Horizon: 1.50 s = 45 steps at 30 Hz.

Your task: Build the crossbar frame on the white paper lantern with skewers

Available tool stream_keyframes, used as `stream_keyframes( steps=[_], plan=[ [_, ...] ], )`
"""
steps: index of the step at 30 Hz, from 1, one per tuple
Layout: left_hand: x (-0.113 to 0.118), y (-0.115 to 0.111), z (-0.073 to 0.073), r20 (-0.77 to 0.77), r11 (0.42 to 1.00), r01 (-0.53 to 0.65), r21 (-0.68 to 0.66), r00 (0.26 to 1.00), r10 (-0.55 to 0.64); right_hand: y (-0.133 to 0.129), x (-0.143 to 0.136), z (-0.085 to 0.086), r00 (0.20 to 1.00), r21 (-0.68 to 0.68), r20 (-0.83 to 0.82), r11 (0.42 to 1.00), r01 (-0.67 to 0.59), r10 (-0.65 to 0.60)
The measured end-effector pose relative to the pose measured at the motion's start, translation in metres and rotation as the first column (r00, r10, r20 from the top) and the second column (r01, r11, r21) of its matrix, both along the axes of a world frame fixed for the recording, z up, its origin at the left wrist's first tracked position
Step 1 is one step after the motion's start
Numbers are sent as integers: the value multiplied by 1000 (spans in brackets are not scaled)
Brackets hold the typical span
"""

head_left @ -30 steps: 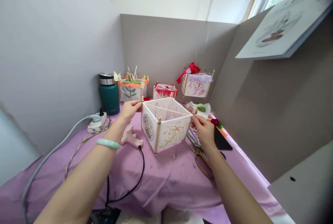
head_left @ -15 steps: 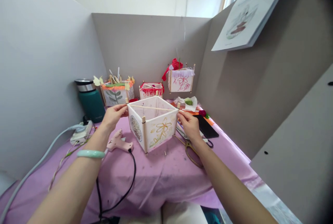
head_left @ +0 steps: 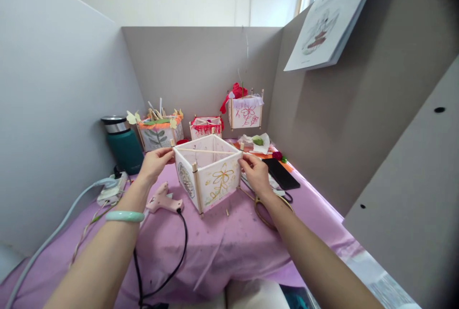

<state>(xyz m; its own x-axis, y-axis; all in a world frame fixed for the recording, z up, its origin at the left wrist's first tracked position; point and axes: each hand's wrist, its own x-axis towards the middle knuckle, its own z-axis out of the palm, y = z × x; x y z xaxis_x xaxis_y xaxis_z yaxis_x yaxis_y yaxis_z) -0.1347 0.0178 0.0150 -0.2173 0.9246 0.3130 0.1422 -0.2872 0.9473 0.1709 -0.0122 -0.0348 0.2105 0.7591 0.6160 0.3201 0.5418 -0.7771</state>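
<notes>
A white four-sided paper lantern with wooden corner sticks and painted flowers is between my hands, one corner towards me. A thin stick runs across its open top. My left hand pinches the left corner post, and my right hand pinches the right one. Whether its lowest corner touches the cloth, I cannot tell. Near my left wrist lies a pink glue gun with a black cord. Brass-handled scissors lie partly hidden under my right forearm.
Behind stand an orange-trimmed lantern holding sticks and a red-fringed lantern; another lantern hangs from a wire. A green bottle and power strip are left, a black phone right. Grey partitions enclose the purple-covered table.
The whole view has shifted slightly, with the back partition appearing a little lower. Both hands keep their hold on the lantern, which has hardly moved.
</notes>
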Motion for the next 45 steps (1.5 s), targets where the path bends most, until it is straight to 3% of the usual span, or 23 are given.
stream_keyframes(
  steps=[4,8,12,17,21,24,29,33,36,39,43,45],
  plan=[
    [0,-13,6,-31,997,-63,46,997,64,21,3,11,986,-60,-144,994,-93,84],
    [13,-45,8,-62,978,-184,102,980,191,56,5,21,956,-113,-216,967,-226,198],
    [44,-86,2,-81,925,-333,184,933,352,87,1,27,922,-191,-255,919,-344,292],
    [95,-116,-10,-140,931,-258,259,943,301,109,-1,38,910,-289,-237,869,-402,341],
    [126,-129,-28,-182,900,-220,375,935,305,107,9,39,899,-369,-228,821,-435,374],
    [138,-144,-50,-218,879,-164,448,933,285,99,27,28,900,-406,-239,805,-433,364],
    [142,-168,-85,-306,905,-56,421,931,200,81,63,0,890,-385,-344,820,-424,299],
    [137,-169,-96,-351,930,-56,362,916,192,59,78,-11,893,-380,-359,831,-407,273],
    [134,-166,-96,-381,942,-57,330,905,189,38,78,-10,886,-389,-345,812,-436,311],
    [128,-160,-86,-394,945,-63,320,899,194,19,74,-10,912,-414,-250,816,-404,324],
    [105,-140,-53,-364,940,-150,306,894,261,-4,68,-12,972,-405,-19,887,-220,232],
    [89,-122,-33,-337,949,-192,252,901,272,-12,64,-12,973,-378,57,907,-185,222]
  ],
)
